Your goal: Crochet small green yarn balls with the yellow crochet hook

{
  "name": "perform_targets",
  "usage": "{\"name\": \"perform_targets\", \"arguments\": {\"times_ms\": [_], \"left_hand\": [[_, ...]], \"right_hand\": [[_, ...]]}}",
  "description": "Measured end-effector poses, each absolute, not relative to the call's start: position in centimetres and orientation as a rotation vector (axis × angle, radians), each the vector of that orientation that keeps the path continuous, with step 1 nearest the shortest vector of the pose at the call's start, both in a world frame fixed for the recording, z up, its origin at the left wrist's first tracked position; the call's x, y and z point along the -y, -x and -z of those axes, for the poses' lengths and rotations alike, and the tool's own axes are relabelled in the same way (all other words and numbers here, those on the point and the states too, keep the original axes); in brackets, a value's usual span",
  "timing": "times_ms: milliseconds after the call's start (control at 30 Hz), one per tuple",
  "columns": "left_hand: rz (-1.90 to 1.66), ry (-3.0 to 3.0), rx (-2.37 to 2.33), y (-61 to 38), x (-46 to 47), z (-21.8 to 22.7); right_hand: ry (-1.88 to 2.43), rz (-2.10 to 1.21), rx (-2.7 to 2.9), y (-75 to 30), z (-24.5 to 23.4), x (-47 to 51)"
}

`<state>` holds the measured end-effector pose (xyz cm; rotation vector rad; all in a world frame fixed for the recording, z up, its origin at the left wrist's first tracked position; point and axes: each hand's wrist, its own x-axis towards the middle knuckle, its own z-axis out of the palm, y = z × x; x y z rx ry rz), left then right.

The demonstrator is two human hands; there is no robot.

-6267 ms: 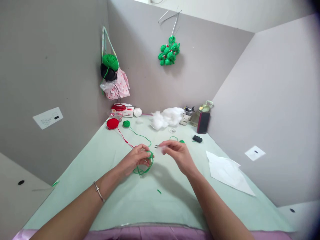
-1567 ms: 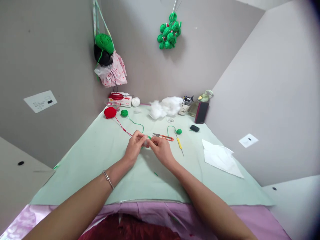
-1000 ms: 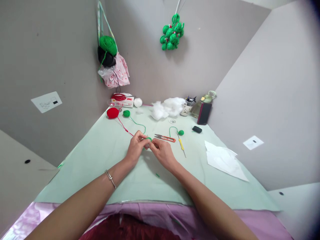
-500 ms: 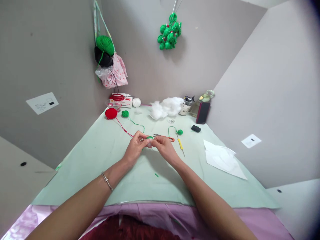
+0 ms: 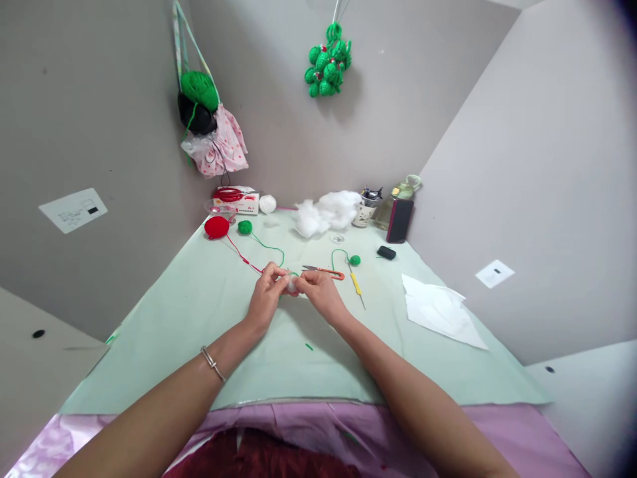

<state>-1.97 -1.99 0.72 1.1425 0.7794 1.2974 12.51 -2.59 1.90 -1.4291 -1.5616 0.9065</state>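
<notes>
Both hands meet over the middle of the table around a small crochet piece (image 5: pixel 292 285), green at its rim with white stuffing showing. My left hand (image 5: pixel 266 292) pinches its left side, and the fingers of my right hand (image 5: pixel 320 291) are closed on its right side. Fingertips hide much of the piece. Just beyond my right hand lie orange-handled thread snips (image 5: pixel 331 272). A yellow-handled crochet hook (image 5: pixel 356 284) rests farther right, beside a small green crocheted ball (image 5: pixel 355 260). Red yarn runs from a red ball (image 5: pixel 217 228) toward my left hand.
Fluffy white stuffing (image 5: pixel 328 214) sits at the back, with a green yarn ball (image 5: pixel 244 227) to its left. A pen cup (image 5: pixel 365 212), bottle and phone (image 5: pixel 399 221) stand back right. White paper (image 5: pixel 440 311) lies at right. Green crocheted pieces (image 5: pixel 328 63) hang on the wall.
The view has shifted slightly, so everything sits a little farther left. Within the fingers the piece has turned, showing more white and less green. Both hands still hold it.
</notes>
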Motion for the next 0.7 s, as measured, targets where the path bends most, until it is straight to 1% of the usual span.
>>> {"name": "perform_targets", "arguments": {"times_ms": [200, 433, 533, 700], "left_hand": [[-1.272, -1.153, -0.737, 2.0, 1.5, -0.4], [-1.343, -1.14, -0.801, 2.0, 1.2, -0.1], [-1.344, -1.136, -0.801, 1.9, 1.4, -0.2], [-1.357, -1.149, -0.757, 1.6, 1.4, -0.3]], "right_hand": [[1.464, -0.828, 1.611, -13.1, -2.3, 2.7], [1.465, -0.727, 1.711, -11.2, -3.7, 5.2], [1.445, -0.765, 1.684, -10.9, -3.5, 5.0], [1.383, -0.929, 1.587, -11.8, -3.0, 3.5]]}}
